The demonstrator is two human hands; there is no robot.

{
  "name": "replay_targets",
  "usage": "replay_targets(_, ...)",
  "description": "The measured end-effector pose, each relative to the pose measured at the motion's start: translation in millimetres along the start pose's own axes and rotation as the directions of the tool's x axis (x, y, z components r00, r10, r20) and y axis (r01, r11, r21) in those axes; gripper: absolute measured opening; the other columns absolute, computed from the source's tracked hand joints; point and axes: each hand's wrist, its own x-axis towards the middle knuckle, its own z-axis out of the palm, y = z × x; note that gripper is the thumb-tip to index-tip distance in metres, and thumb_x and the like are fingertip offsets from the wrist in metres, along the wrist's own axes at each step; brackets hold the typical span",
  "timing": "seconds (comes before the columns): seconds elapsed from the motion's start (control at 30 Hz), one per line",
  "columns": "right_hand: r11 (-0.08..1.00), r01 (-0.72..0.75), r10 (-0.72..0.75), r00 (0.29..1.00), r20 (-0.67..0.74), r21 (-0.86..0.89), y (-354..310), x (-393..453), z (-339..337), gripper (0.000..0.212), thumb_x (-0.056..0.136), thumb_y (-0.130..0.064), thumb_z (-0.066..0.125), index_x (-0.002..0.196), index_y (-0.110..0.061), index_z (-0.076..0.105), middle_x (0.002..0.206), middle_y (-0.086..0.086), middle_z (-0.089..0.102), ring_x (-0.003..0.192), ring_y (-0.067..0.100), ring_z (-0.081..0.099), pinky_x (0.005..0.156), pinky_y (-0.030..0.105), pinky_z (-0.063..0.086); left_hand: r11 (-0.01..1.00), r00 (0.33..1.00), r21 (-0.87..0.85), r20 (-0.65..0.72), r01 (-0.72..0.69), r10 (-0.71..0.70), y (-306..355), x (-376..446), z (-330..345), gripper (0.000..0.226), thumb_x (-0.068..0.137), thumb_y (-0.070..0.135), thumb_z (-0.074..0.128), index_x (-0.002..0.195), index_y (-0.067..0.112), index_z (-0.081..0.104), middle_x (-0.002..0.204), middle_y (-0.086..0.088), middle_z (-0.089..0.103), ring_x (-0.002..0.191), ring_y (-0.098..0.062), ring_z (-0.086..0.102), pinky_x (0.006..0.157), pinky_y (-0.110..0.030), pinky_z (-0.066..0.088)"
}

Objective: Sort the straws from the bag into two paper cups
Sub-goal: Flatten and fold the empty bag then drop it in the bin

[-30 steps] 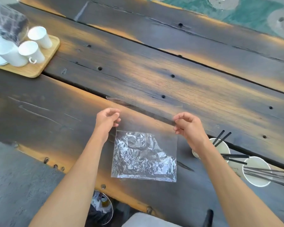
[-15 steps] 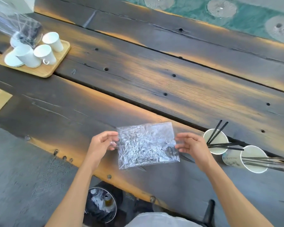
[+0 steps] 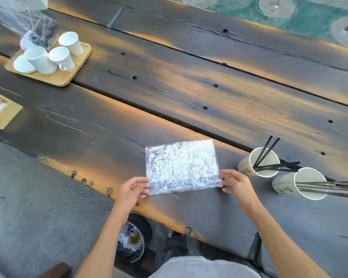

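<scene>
Head view, looking down along both of my forearms, which reach forward over the near edge of the wooden table [image 3: 189,93]. My left hand [image 3: 132,189] pinches the near left corner of the clear crinkled bag [image 3: 182,166] between thumb and curled fingers; my right hand [image 3: 236,183] pinches the near right corner the same way, so the bag spans the gap between the two grips, held flat with its far edge pointing away from me. Whether it touches the table I cannot tell. Just right of my right-hand grip stand two paper cups: the nearer cup [image 3: 258,164] and, further right, the outer cup [image 3: 300,185], each holding black straws [image 3: 265,150] that lean out over the rims. Far to the left of my left-hand grip, a wooden tray [image 3: 76,71] carries white cups [image 3: 61,58].
</scene>
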Motion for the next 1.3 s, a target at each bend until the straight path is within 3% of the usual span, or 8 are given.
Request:
replay_targets(0.33, 0.999, 0.049, -0.047, 0.996, -0.075, 0.021, 19.3, -7.0, 13.7, 0.031, 0.091, 0.008, 0.048, 0.099, -0.009, 0.072, 0.111, 0.003, 0.068, 0.094, 0.017, 0.06, 0.084, 0.03, 0.045, 0.933, 0.967, 0.353, -0.208, -0.068, 0.149, -10.3, -24.5, 26.2, 0.028, 0.097, 0.004, 0.049, 0.09, 0.023, 0.068, 0.101, 0.005, 0.064, 0.088, -0.012, 0.06, 0.087, -0.036, 0.052)
replay_targets(0.47, 1.0, -0.014, 0.014, 0.991, 0.132, 0.0, 23.3, -13.7, 58.0, 0.022, 0.09, 0.003, 0.054, 0.098, -0.008, 0.071, 0.107, 0.006, 0.072, 0.097, 0.02, 0.067, 0.081, 0.029, 0.052, 0.912, 0.99, 0.385, 0.079, -0.138, 0.116, -1.0, -31.8, 67.3, 0.023, 0.098, 0.006, 0.053, 0.095, 0.024, 0.068, 0.104, 0.009, 0.067, 0.097, -0.002, 0.061, 0.094, -0.026, 0.049)
replay_targets(0.7, 0.821, -0.351, 0.272, 0.934, 0.232, 0.45, 33.4, -5.9, 91.9, 0.021, 0.098, 0.004, 0.048, 0.116, 0.006, 0.057, 0.114, 0.023, 0.067, 0.105, 0.033, 0.068, 0.085, 0.036, 0.056, 0.886, 0.953, -0.384, -0.05, 0.259, -0.3, -0.2, -6.3, 80.8, 0.019, 0.095, -0.006, 0.054, 0.112, -0.004, 0.062, 0.107, -0.024, 0.07, 0.101, -0.031, 0.07, 0.088, -0.034, 0.056)
replay_targets(0.93, 0.731, -0.249, 0.292, 0.956, 0.038, 0.635, 26.3, 18.6, 20.8, 0.035, 0.095, 0.009, 0.042, 0.13, 0.01, 0.044, 0.117, 0.03, 0.062, 0.109, 0.043, 0.064, 0.101, 0.046, 0.048, 0.819, 0.893, -0.464, -0.12, 0.336, -0.435, -0.5, 1.5, 59.0, 0.019, 0.1, -0.002, 0.048, 0.118, -0.003, 0.055, 0.107, -0.027, 0.067, 0.096, -0.033, 0.068, 0.09, -0.037, 0.054)
replay_targets(1.03, 0.836, -0.175, 0.228, 0.973, -0.039, 0.52, 19.4, 25.5, 19.1, 0.027, 0.096, 0.005, 0.048, 0.123, 0.006, 0.053, 0.119, 0.024, 0.065, 0.109, 0.036, 0.067, 0.099, 0.043, 0.051, 0.936, 0.896, -0.083, -0.273, 0.342, -0.351, 4.8, -2.6, 71.2, 0.014, 0.096, 0.001, 0.049, 0.099, 0.008, 0.061, 0.095, -0.014, 0.072, 0.085, -0.027, 0.071, 0.081, -0.041, 0.06)
replay_targets(1.1, 0.937, -0.114, 0.139, 0.989, -0.053, 0.331, 11.1, 30.6, 24.5, 0.021, 0.094, 0.004, 0.052, 0.112, -0.001, 0.062, 0.118, 0.019, 0.068, 0.104, 0.027, 0.068, 0.096, 0.036, 0.052, 0.905, 0.944, 0.403, -0.329, 0.139, 0.001, 11.5, -7.6, 82.0, 0.018, 0.094, 0.004, 0.051, 0.094, 0.018, 0.063, 0.092, -0.001, 0.069, 0.079, -0.018, 0.065, 0.07, -0.035, 0.057)
replay_targets(1.2, 0.999, 0.02, -0.019, 1.0, 0.025, -0.036, -0.7, 37.3, 33.4, 0.024, 0.092, 0.003, 0.054, 0.107, -0.009, 0.068, 0.118, 0.01, 0.071, 0.094, 0.016, 0.066, 0.078, 0.016, 0.049, 0.557, 0.911, 0.782, 0.033, -0.28, 0.412, 17.6, -2.2, 94.7, 0.026, 0.092, 0.005, 0.056, 0.111, 0.019, 0.066, 0.114, 0.004, 0.062, 0.103, -0.014, 0.053, 0.084, -0.025, 0.042)
replay_targets(1.3, 0.936, 0.139, -0.112, 0.988, 0.102, -0.323, -5.3, 37.8, 38.0, 0.036, 0.091, -0.001, 0.046, 0.117, -0.015, 0.068, 0.122, 0.0, 0.07, 0.11, 0.016, 0.064, 0.091, 0.025, 0.049, 0.293, 0.87, 0.87, 0.256, -0.398, 0.422, 9.7, 16.3, 100.3, 0.051, 0.089, 0.008, 0.059, 0.134, 0.029, 0.052, 0.136, -0.002, 0.048, 0.121, -0.023, 0.043, 0.097, -0.034, 0.037)
